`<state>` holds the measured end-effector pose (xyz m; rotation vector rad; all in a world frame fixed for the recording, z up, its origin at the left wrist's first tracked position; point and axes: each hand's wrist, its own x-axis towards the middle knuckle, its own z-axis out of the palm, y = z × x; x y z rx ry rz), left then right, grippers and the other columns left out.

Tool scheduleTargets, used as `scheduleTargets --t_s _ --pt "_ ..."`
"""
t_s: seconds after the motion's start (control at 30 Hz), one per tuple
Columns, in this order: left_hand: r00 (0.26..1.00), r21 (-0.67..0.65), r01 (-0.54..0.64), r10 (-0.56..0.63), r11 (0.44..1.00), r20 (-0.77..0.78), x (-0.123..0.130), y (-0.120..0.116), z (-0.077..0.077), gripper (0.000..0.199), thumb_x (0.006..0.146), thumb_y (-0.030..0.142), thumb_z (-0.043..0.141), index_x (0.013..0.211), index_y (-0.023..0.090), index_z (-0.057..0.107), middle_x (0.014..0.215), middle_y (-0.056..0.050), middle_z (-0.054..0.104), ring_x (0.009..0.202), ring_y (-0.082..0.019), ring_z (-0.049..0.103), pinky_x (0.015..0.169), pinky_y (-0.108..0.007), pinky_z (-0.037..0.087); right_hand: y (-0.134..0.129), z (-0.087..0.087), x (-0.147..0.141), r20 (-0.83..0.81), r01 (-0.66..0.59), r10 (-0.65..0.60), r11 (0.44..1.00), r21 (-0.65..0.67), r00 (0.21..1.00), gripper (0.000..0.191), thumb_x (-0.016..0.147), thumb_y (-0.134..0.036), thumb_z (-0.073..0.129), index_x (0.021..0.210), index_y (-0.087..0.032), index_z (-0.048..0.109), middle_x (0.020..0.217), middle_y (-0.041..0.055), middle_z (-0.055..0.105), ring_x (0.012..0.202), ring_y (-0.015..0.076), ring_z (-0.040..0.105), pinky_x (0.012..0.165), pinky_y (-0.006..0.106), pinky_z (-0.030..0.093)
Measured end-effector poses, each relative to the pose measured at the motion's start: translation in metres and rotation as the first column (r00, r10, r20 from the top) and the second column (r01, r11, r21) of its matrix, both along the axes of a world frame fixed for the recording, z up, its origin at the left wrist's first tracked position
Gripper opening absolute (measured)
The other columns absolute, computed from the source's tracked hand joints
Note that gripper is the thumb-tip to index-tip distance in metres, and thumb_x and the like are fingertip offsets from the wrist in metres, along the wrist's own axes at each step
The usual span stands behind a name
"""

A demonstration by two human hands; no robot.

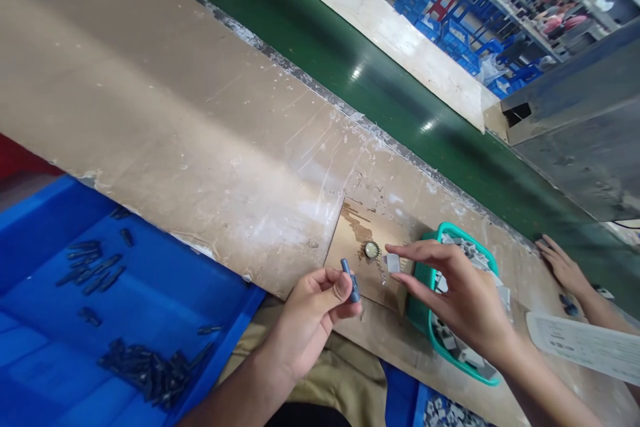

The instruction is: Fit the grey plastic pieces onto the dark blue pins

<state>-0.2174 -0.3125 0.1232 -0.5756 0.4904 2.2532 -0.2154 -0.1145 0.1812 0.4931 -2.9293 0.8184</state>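
Between the thumb and fingers of my left hand (pixel 320 310) is a small dark blue-grey cylindrical part (pixel 351 280), tilted, with a thinner top end. My right hand (pixel 445 287) pinches a small light grey square piece (pixel 393 263) between thumb and index finger. The two held pieces are apart. Just behind them, a round metal cap-like object (pixel 371 250) rests on a brown board (pixel 367 280). A teal basket (pixel 433 327) full of grey and white pieces is partly hidden by my right hand.
A blue bin (pixel 200 267) with many dark parts is at lower left. Behind the table (pixel 225 167) runs a green conveyor belt (pixel 310 47). Another person's hand (pixel 563 267) rests at the right, near a paper sheet (pixel 580 343). More grey pieces (pixel 450 413) lie below the basket.
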Motion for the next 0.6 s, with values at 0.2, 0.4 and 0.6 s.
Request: scheduleTargets --t_s 0.2,0.4,0.6 --pt "0.991 0.099 0.101 -0.109 0.99 0.076 -0.005 0.013 0.007 0.03 0.052 0.022 0.084 0.066 0.007 0.061 0.068 -0.002 0.055 0.059 -0.006 0.053 0.054 -0.014 0.049 -0.014 0.019 0.02 -0.085 -0.016 -0.003 0.974 -0.226 0.996 0.035 0.073 -0.01 0.066 0.086 -0.024 0.037 0.092 0.006 0.072 0.09 0.0162 0.066 0.069 0.026 0.055" --pt "0.986 0.06 0.169 -0.169 0.984 -0.017 -0.002 0.02 0.01 0.029 0.057 0.025 0.083 0.065 0.007 0.062 0.073 -0.004 0.056 0.062 -0.007 0.051 0.052 -0.014 0.047 -0.016 0.021 0.029 -0.077 -0.041 0.023 0.97 -0.24 0.997 0.038 0.073 -0.007 0.066 0.08 -0.025 0.033 0.096 0.0059 0.072 0.089 0.0158 0.064 0.07 0.028 0.053" --pt "0.968 0.0 0.231 -0.23 0.973 -0.103 -0.003 0.026 0.016 0.029 0.054 0.028 0.084 0.058 0.009 0.062 0.065 -0.003 0.056 0.056 -0.007 0.05 0.048 -0.013 0.043 -0.01 0.018 0.032 -0.081 -0.103 0.086 0.969 -0.225 0.993 0.036 0.076 -0.011 0.064 0.077 -0.024 0.031 0.1 0.0057 0.072 0.09 0.0136 0.063 0.071 0.026 0.054"
